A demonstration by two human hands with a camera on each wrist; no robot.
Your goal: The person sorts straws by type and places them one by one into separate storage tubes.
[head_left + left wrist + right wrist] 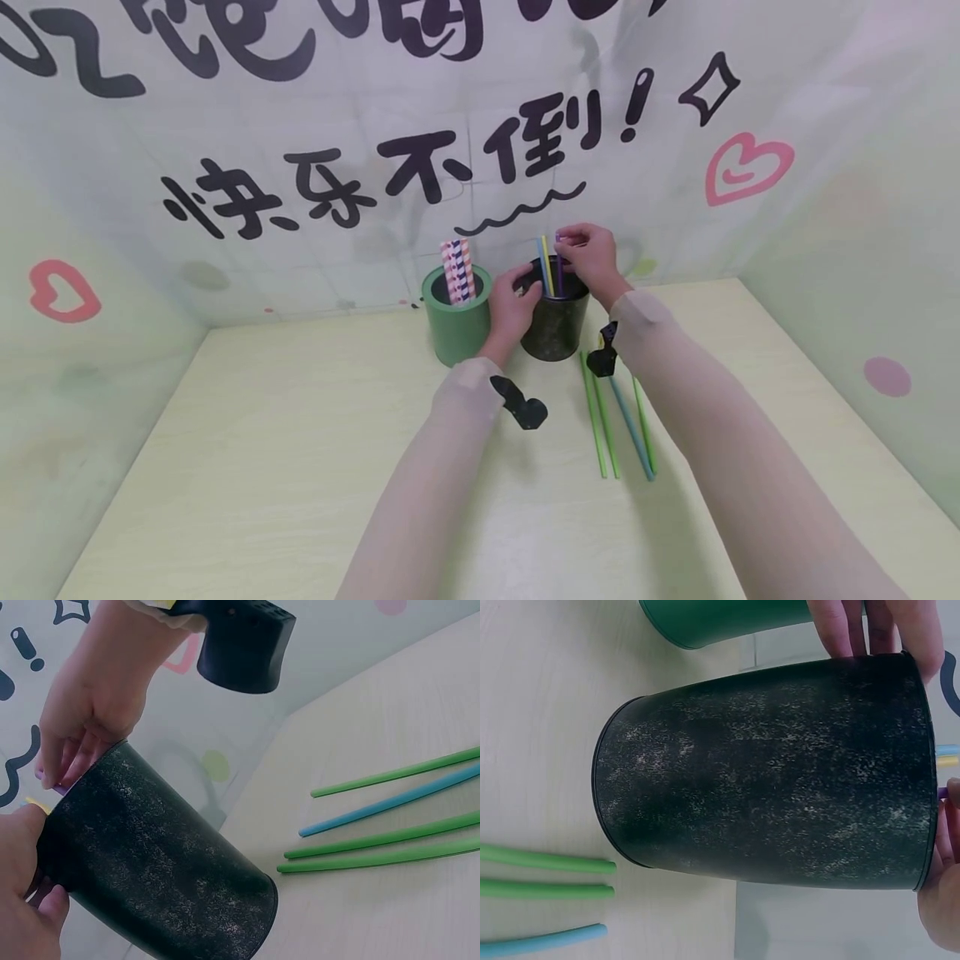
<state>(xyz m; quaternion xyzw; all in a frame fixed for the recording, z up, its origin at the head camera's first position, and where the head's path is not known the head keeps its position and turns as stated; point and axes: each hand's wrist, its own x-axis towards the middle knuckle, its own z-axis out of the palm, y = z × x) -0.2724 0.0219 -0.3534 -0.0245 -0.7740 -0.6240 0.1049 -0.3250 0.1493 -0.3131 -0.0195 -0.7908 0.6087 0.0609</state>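
A black pot [555,329] with a speckled surface stands at the back of the table. My left hand [512,308] holds its rim from the left, thumb and fingers curled at the edge. Over the pot's mouth, my right hand [592,258] pinches the upper end of a purple straw [559,275], whose lower part is inside the pot. A yellow straw [548,267] and a light blue straw [542,265] stand in the same pot, leaning left. How deep they reach is hidden by the pot wall.
Left of the black pot stands a green pot [459,333] holding several patterned straws [457,271]. On the table in front lie green straws [592,417] and a blue straw [632,429], partly under my right forearm. A printed wall sheet [375,250] rises behind.
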